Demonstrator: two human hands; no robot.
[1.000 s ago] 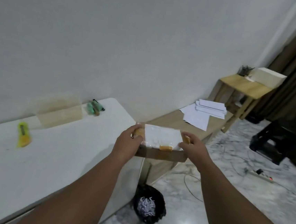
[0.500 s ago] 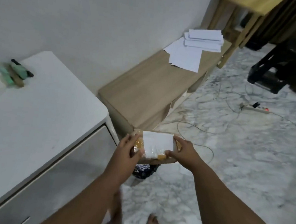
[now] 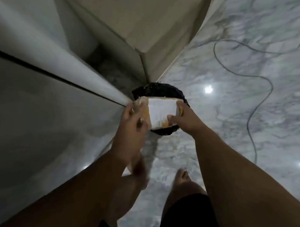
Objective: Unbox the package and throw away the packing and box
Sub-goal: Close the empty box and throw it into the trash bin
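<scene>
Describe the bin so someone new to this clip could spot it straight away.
Follow the white cabinet's edge down to the marble floor, where it meets the wooden bench corner. The bin sits there, right under the box held in both hands. It is the only round, black-lined thing in view.

box label (image 3: 161, 111) blurred, no readable text

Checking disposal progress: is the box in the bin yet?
Not yet: both hands, left and right, hold the box above the black bin.
</scene>
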